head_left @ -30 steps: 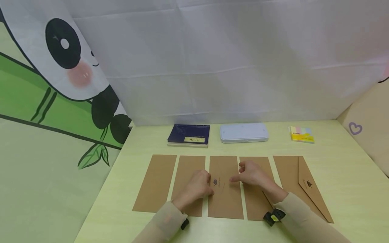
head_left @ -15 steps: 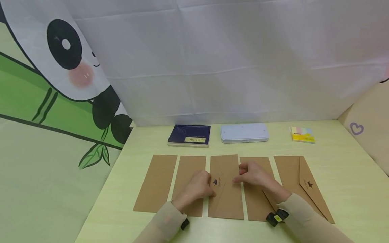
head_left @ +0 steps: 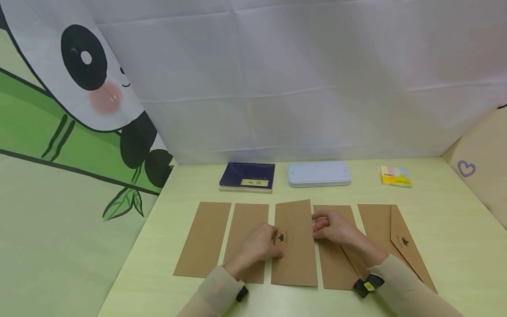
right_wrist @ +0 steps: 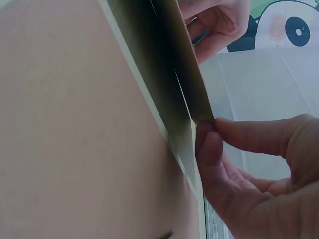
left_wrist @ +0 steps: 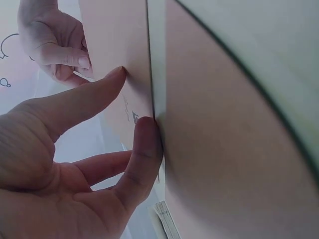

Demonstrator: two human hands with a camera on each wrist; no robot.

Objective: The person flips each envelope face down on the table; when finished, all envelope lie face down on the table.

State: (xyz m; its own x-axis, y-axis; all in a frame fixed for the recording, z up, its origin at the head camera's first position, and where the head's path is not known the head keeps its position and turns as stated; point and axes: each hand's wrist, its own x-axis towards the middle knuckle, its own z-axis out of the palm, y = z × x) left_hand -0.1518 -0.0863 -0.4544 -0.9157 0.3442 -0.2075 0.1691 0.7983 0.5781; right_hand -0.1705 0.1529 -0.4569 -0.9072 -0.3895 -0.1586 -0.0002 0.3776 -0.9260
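In the head view, the middle brown paper envelope (head_left: pixel 296 264) lies with its right side lifted and tilted off the table; a small dark crown print shows near its left edge. My right hand (head_left: pixel 336 229) pinches the raised right edge between thumb and curled index finger, clear in the right wrist view, where the envelope (right_wrist: pixel 192 74) stands edge-on. At the opposite edge, my left hand (head_left: pixel 257 243) touches the envelope: the thumb (left_wrist: pixel 102 92) rests on its face, and the index fingertip (left_wrist: pixel 148 134) lies at its left edge, apart from the thumb.
Two more envelopes lie to the left, the far-left envelope (head_left: pixel 203 240) and its neighbour (head_left: pixel 247 215). To the right are another envelope (head_left: pixel 336 259) and one with its flap showing (head_left: pixel 376 224). Behind stand a dark blue book (head_left: pixel 246 175), a pale case (head_left: pixel 318 173) and sticky notes (head_left: pixel 395 176).
The middle envelope's right side has risen from flat to tilted, with my right hand now pinching its edge and shifted slightly right. The left hand has hardly moved.
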